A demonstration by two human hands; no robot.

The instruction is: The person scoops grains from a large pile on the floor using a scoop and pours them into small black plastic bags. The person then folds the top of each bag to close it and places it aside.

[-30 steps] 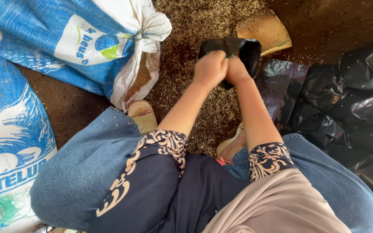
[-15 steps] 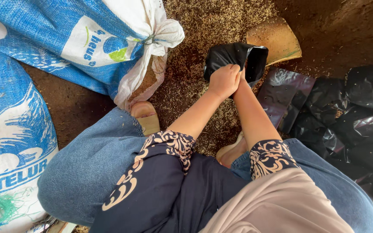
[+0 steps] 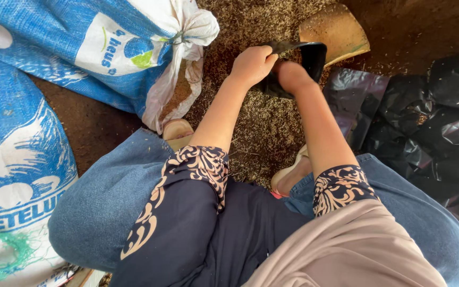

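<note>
A small black plastic bag (image 3: 308, 59) is held over a heap of brown husk-like grain (image 3: 256, 122) on the ground. My left hand (image 3: 252, 65) grips the bag's near rim at its left side. My right hand (image 3: 293, 76) is closed on the bag's lower part, just right of the left hand. The bag's mouth faces right and looks open. Both forearms reach forward from dark sleeves with pale patterned cuffs. What is inside the bag is hidden.
Two large blue woven sacks (image 3: 54, 48) lie at left, one with a tied white liner (image 3: 187, 32). A curved tan scoop-like piece (image 3: 336, 29) lies beyond the bag. Crumpled black plastic bags (image 3: 436, 122) pile at right. My sandalled feet (image 3: 179, 133) rest on the grain.
Both hands with the black bag have come lower and nearer to me in the view, and the bag now looks flatter, with its mouth turned to the right.
</note>
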